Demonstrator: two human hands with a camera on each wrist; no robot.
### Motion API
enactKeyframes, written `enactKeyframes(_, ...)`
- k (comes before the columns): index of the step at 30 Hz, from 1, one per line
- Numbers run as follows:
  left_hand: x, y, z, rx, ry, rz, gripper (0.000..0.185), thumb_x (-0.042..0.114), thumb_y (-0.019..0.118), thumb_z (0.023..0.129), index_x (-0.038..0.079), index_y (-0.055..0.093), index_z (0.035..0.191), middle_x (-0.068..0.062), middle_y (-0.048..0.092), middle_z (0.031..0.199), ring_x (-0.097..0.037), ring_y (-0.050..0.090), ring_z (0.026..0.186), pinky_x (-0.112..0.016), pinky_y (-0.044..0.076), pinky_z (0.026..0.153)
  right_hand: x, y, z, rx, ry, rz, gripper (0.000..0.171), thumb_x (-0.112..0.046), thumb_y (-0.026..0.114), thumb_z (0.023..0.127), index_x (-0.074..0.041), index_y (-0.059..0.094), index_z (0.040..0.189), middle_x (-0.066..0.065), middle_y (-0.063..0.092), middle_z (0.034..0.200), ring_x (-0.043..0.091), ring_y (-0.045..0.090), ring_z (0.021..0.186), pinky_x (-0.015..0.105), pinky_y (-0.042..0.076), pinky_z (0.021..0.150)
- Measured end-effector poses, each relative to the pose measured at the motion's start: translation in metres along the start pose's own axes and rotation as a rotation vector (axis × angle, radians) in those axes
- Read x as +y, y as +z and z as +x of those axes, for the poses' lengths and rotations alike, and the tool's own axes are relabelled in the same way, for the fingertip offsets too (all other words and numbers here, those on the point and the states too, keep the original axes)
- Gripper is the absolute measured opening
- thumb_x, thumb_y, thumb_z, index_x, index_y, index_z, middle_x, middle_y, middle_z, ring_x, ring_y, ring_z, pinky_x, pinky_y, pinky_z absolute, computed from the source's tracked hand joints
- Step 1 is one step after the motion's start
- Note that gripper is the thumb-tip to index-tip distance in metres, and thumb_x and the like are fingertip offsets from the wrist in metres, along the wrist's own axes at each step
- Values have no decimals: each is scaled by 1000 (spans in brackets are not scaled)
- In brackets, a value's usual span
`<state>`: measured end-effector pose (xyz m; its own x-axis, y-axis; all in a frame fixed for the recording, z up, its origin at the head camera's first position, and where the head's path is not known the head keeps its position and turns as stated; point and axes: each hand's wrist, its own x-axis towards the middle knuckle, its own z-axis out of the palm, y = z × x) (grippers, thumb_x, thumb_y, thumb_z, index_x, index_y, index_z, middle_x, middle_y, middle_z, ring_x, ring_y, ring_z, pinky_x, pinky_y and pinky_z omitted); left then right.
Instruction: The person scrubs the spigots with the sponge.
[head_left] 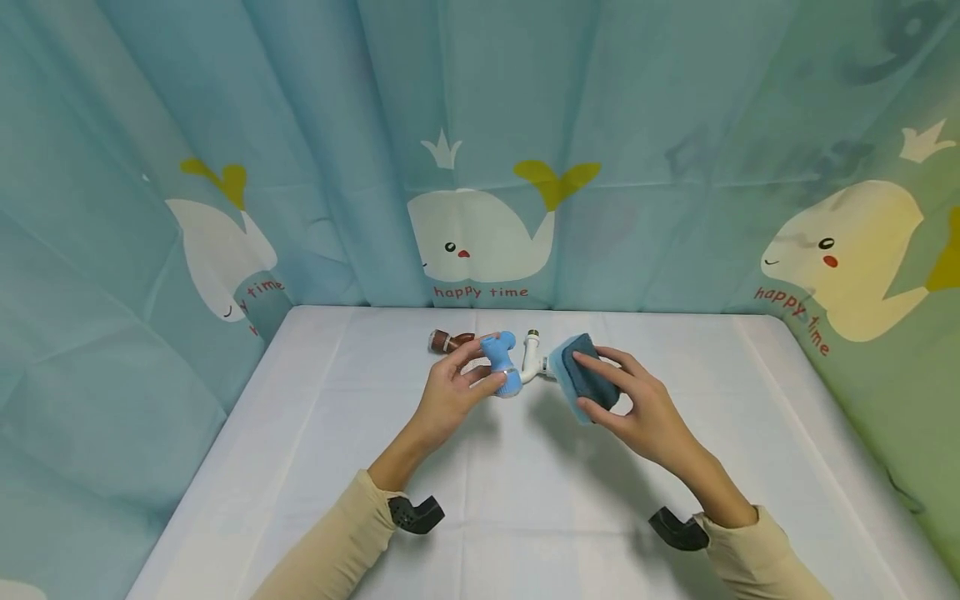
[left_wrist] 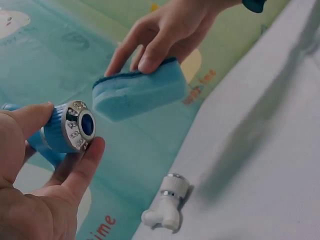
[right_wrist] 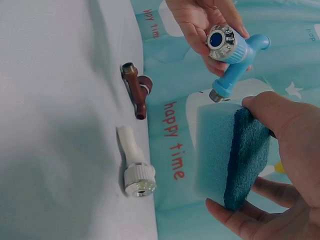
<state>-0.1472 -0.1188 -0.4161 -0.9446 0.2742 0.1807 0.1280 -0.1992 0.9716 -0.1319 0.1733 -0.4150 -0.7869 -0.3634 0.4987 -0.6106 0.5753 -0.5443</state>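
Note:
Raised over the table, my left hand (head_left: 447, 392) grips a light blue plastic tap (head_left: 498, 357) between thumb and fingers. In the right wrist view this tap (right_wrist: 235, 67) shows a silvery knob end with a dark blue centre and a threaded metal end. My right hand (head_left: 651, 412) pinches a sponge (head_left: 592, 379) by its edges, just right of the tap and apart from it. Pale blue foam (left_wrist: 142, 95) forms one side of the sponge, a dark blue scouring layer (right_wrist: 247, 155) the other.
Beyond the hands, a white tap (head_left: 531, 357) and a brown tap (head_left: 442, 341) lie on the white-covered table (head_left: 337, 467) near its back edge. A blue-green curtain (head_left: 315, 167) with whale prints hangs behind and at the sides.

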Motion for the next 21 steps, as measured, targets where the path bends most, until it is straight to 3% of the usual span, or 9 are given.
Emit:
enactKeyframes(8, 0, -3, -1, -44, 5, -86, 53, -4, 61, 100, 0, 45, 151, -15, 40, 159, -30, 60, 126, -39, 55, 99, 2, 0, -3, -4, 3, 1, 63, -9, 85, 84, -19, 63, 142, 14, 55, 144, 30, 64, 118, 47, 61, 84)
enactKeyframes(13, -1, -4, -2, -76, -14, -175, 74, -20, 68, 86, 1, 42, 152, -15, 42, 157, -33, 56, 130, -44, 57, 95, 2, 2, -4, -6, -2, 4, 64, -9, 85, 83, -18, 63, 142, 15, 55, 144, 32, 64, 118, 47, 61, 84)
enactKeyframes(16, -1, -4, -3, -69, -30, -134, 84, -23, 74, 79, 1, 41, 152, -15, 46, 155, -29, 60, 122, -41, 58, 94, 1, 2, -3, -5, -8, 9, 64, -8, 85, 83, -18, 63, 142, 16, 55, 143, 32, 65, 116, 47, 61, 83)
enactKeyframes(21, 1, -5, -6, -52, -13, 57, 87, -9, 81, 80, 3, 38, 155, -20, 56, 144, -29, 58, 125, -34, 53, 101, -1, 2, 3, -6, -19, 20, 64, -8, 85, 83, -19, 63, 143, 15, 55, 143, 31, 66, 115, 47, 61, 83)
